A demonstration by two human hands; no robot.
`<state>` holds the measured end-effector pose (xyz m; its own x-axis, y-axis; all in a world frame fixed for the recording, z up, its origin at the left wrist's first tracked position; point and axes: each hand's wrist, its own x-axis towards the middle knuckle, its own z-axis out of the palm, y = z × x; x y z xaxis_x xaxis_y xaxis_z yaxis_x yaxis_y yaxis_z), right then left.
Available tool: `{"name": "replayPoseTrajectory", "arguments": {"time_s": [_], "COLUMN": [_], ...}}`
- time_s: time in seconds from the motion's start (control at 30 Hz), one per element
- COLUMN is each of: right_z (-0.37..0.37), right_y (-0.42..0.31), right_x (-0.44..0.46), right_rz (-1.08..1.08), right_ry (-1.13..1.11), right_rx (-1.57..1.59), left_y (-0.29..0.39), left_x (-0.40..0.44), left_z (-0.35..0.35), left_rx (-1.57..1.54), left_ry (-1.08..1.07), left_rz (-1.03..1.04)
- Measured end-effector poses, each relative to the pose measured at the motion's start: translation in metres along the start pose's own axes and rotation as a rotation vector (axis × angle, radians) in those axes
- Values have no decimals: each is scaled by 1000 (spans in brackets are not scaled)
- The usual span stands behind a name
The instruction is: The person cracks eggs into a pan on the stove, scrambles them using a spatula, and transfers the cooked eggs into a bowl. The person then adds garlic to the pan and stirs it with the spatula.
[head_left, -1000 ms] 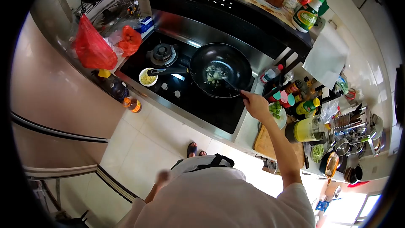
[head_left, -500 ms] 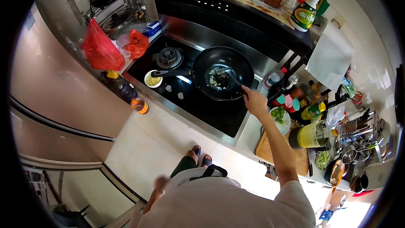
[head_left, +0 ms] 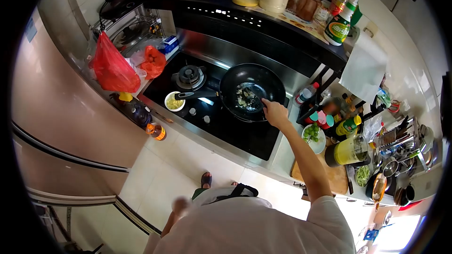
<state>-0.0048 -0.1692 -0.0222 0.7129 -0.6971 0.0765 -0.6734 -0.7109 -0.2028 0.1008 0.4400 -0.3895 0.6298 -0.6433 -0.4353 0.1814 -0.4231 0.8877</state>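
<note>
A black wok (head_left: 254, 77) sits over the right burner of the black glass hob (head_left: 235, 136), its handle pointing left. Chopped pale pieces (head_left: 246, 98) lie in its bottom. My right hand (head_left: 275, 113) is closed round the handle of a dark spatula at the wok's right rim; the spatula's far end is among the pieces. Low beside my body, my left hand (head_left: 181, 205) is blurred, its fingers not distinguishable. A small white bowl of chopped yellowish food (head_left: 174, 102) stands by the wok's handle.
Red bags (head_left: 113, 68) hang left of the hob. On the right counter are a plate of green pieces (head_left: 311, 134), sauce bottles (head_left: 349, 125), a cutting board (head_left: 332, 174) and a jug of yellow liquid (head_left: 351, 150). The range hood (head_left: 226, 16) overhangs the back, with jars on top.
My right hand has moved left with the spatula, closer over the wok's rim. The pale pieces have shifted in the wok. The view has tilted slightly, and my feet show in different positions.
</note>
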Motion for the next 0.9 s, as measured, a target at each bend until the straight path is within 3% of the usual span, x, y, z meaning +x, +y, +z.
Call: {"name": "replayPoseTrajectory", "arguments": {"time_s": [0.13, 0.2, 0.3, 0.37, 0.47, 0.57, 0.67, 0.8, 0.9], "right_z": [-45, -79, -95, -86, -53, -66, -77, -55, -38], "right_y": [-4, -14, -21, -17, -25, -34, -23, -9, -20], "right_x": [-38, -59, -82, -88, -69, -68, -86, -85, -55], "right_rz": [-108, -72, -16, -15, 72, 88, 39, 11, 119], "right_ry": [-46, -105, -163, -191, -83, -50, -89, -60, -14], "right_rx": [-116, -174, -228, -224, -222, -232, -224, -178, -129], "left_y": [18, 27, 28, -5, 72, 79, 84, 88, 83], "left_x": [31, 41, 42, 55, 42, 56, 63, 67, 63], "left_z": [-16, -22, -32, -49, -34, -42, -47, -47, -45], "left_rx": [3, 15, -147, -464, -105, -197, -279, -262, -279], "left_ry": [-139, -171, -157, -213, -72, -28, 44, 61, 0], "left_rz": [181, 123, -290, -483, -600, -696, -578, -574, -592]}}
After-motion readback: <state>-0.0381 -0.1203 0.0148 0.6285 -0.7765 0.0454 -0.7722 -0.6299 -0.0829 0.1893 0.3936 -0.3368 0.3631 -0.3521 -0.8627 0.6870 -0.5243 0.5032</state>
